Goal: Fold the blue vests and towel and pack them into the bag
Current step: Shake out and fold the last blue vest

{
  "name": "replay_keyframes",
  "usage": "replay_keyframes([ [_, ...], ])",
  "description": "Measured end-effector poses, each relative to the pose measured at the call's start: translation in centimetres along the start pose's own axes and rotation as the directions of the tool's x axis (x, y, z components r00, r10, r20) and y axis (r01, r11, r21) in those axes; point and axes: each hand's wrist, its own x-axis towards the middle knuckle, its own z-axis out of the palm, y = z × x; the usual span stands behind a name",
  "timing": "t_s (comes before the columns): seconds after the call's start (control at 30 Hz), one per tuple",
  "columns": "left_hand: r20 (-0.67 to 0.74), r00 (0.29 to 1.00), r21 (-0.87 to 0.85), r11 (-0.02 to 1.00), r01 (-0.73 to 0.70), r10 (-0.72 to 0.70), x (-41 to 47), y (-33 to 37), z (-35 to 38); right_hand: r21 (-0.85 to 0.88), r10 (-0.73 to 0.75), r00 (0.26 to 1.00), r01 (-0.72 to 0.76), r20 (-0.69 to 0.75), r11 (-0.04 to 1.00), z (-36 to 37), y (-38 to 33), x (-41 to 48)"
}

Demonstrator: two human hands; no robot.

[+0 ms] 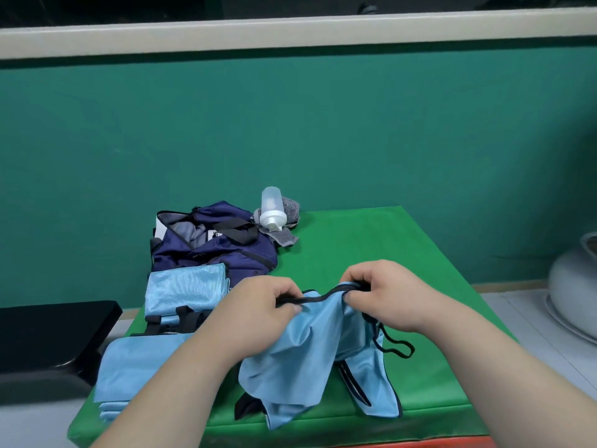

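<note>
A light blue vest [310, 360] with black trim hangs in front of me over the green table. My left hand [265, 302] and my right hand [384, 292] both pinch its black top edge, a short way apart. A folded blue vest [184, 289] lies just in front of the navy bag [213, 244], whose top is open. Another flat light blue cloth [135, 367] lies at the table's near left, partly under my left forearm.
A clear bottle with a white cap [273, 208] rests on a grey striped cloth [287, 221] behind the bag. The green table cover [371, 240] ends near my body. A black seat [48, 334] stands at left, a white ceramic pot [575, 286] at right.
</note>
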Motion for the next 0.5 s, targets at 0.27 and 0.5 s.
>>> replay_keyframes([
  [0.27,-0.053,0.998,-0.065,0.997,0.031,-0.034,1.4,-0.4,-1.6,-0.152,0.063,0.997,-0.057,0.032,0.987,-3.1,2.2,0.0],
  [0.5,-0.044,0.998,-0.1,0.994,-0.044,0.04,2.1,2.5,0.2,-0.141,-0.003,0.997,0.013,0.072,0.99,0.0,1.2,0.3],
])
